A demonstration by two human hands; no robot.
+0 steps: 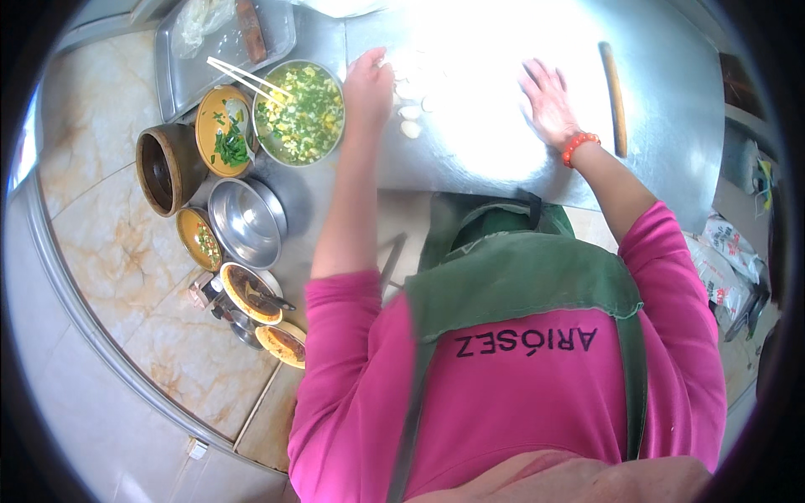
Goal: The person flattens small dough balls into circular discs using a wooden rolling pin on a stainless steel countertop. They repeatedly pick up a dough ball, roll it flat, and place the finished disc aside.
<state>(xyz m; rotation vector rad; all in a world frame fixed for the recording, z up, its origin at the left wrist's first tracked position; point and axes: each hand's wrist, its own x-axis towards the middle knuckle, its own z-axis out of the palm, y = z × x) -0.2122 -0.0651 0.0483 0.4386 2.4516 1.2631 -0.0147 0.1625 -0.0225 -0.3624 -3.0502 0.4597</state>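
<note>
My left hand (pixel 370 85) is held with curled fingers above the left part of the metal worktable (pixel 427 173); whether it grips anything is hard to see. Just right of it lie several small pale dough pieces (pixel 410 129), the upper ones washed out by glare. My right hand (pixel 548 100), with a red bead bracelet at its wrist, rests palm down with its fingers apart. Farther right is a wooden rolling pin (pixel 614 100). Left of my left hand stands a metal bowl of chopped greens and yellow bits (pixel 300 113), with pale chopsticks (pixel 242 75) across its rim.
A metal tray (pixel 220 44) holds a plastic bag and a brown wooden piece. At left stand a yellow bowl of cut greens (pixel 207 135), a brown clay pot (pixel 143 170), nested metal bowls (pixel 242 220) and several seasoning bowls. Printed bags (pixel 720 270) lie beyond the table's right edge.
</note>
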